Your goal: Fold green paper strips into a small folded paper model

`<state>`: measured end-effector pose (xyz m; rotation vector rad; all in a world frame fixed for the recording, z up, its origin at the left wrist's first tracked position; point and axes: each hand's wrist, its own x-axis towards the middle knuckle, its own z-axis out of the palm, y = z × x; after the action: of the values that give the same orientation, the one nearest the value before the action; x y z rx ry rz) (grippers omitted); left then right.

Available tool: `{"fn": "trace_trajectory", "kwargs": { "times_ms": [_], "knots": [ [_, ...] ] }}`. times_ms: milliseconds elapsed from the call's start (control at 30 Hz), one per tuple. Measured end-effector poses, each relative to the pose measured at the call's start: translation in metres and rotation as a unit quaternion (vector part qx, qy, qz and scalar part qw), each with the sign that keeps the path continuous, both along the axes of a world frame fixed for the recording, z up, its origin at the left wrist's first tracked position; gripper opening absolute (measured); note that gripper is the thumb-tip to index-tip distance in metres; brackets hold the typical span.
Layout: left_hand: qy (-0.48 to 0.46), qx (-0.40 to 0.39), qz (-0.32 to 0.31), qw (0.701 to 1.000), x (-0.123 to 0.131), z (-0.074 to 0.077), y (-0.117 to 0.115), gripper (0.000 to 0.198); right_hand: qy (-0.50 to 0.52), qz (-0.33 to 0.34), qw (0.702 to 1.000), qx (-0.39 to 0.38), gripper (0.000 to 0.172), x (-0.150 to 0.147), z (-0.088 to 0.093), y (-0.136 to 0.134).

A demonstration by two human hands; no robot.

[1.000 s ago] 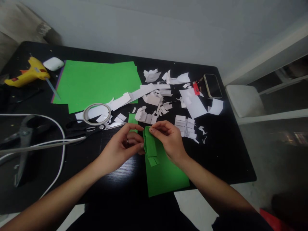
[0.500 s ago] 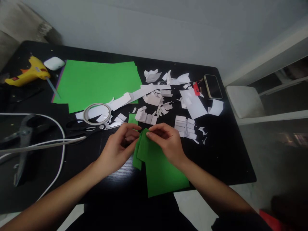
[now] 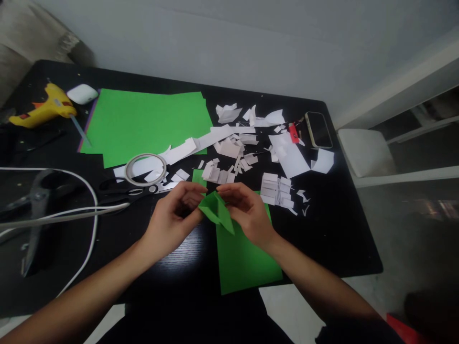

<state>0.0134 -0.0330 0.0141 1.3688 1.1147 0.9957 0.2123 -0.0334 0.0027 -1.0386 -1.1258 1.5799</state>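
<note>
Between my two hands is a small folded piece of green paper [image 3: 218, 210], tilted so that its inner folds show. My left hand [image 3: 174, 215] pinches its left edge with thumb and fingers. My right hand [image 3: 248, 210] grips the opposite side, its fingertips at the upper edge and the thumb partly hidden behind the paper. Below them a larger green sheet [image 3: 247, 263] lies flat at the table's front edge, partly covered by my right hand. A small green strip [image 3: 199, 177] lies just beyond my left fingertips.
White paper scraps [image 3: 229, 148] litter the table's middle. Black-handled scissors [image 3: 143, 190] and a tape roll [image 3: 129, 177] lie left of my hands, beside a white cable [image 3: 96, 215]. Farther off are green sheets [image 3: 143, 119], a yellow glue gun [image 3: 46, 107], a red lighter [image 3: 293, 134] and a phone [image 3: 319, 130].
The folded green paper has turned in my hands: its hanging flaps have swung up, and its folds now spread apart. Both hands stay nearly in place, with the fingers shifted slightly.
</note>
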Motion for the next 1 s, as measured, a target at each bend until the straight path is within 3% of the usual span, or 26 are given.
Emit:
{"fn": "trace_trajectory", "kwargs": {
  "times_ms": [133,200,267,367,567,733,1000],
  "knots": [
    [0.061,0.041,0.017,0.997,-0.001,0.000,-0.001,0.024,-0.009,0.066,0.997,0.050,0.074,-0.004,-0.002,-0.006],
    [0.080,0.057,0.015,0.995,-0.001,-0.001,-0.002,0.025,-0.027,0.071,0.995,0.061,0.087,-0.006,-0.001,-0.009],
    [0.087,0.068,0.013,0.994,0.000,-0.002,-0.002,0.026,-0.032,0.051,0.997,0.052,0.077,-0.007,0.002,-0.012],
    [0.092,0.076,0.023,0.993,0.001,-0.002,-0.002,0.025,-0.002,-0.015,1.000,-0.002,0.050,-0.008,0.005,-0.012],
    [0.076,0.064,0.023,0.995,0.002,0.002,-0.002,0.023,0.036,-0.055,0.992,-0.103,0.031,-0.006,0.007,-0.001],
    [0.038,-0.018,0.003,0.999,0.003,0.005,0.002,0.009,0.007,-0.037,0.992,-0.117,0.027,-0.005,0.009,-0.001],
    [0.020,-0.061,-0.012,0.998,0.003,0.009,0.005,0.019,0.018,-0.068,0.991,-0.117,0.031,-0.006,0.008,-0.002]
  ]
}}
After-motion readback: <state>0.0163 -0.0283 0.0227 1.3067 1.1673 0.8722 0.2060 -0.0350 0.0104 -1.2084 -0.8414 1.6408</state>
